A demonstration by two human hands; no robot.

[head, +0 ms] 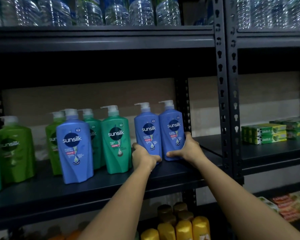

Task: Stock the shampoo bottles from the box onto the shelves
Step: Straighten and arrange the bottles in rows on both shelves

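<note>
**Head view: two blue shampoo bottles held upright on shelf**

Head camera shows the left hand (143, 155) gripping the base of one blue Sunsilk bottle (146, 132), and the right hand (187, 148) gripping a second blue Sunsilk bottle (171, 130). Both stand upright, touching, on the dark metal shelf (111, 184). Bodies are smooth matte plastic, shouldered, with white pump heads. Green Sunsilk bottles (116, 141) stand just left; another blue pump bottle (74, 149) stands nearer the edge.

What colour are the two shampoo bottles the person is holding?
Blue, with white pump tops: left bottle, right bottle. Shown in the head view.
</note>
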